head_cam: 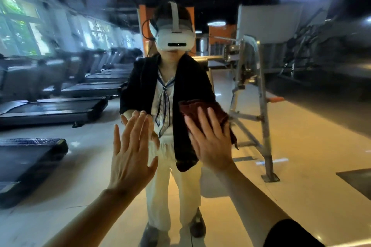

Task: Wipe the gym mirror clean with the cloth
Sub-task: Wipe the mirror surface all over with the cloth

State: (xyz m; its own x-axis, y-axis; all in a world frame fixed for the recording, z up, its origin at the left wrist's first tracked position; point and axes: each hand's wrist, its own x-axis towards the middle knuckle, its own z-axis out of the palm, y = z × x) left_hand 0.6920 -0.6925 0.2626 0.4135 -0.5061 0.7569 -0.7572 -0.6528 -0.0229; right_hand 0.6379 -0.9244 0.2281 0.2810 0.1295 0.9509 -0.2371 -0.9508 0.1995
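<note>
Glass of gym mirror (301,146) fills whole view, reflecting treadmills (50,106), metal frame rack (253,96), tiled floor, person in headset. Maroon cloth (202,112) flat against mirror, mid-height, right of centre. Right hand (210,138) pressing cloth to glass, fingers straight, spread. Left hand (130,152) released, palm flat on bare glass, bracing. Step, by my read: wiping under way. Next move calls for firm sweeping strokes, steady pressure, cloth shifted to unwiped areas.
</note>
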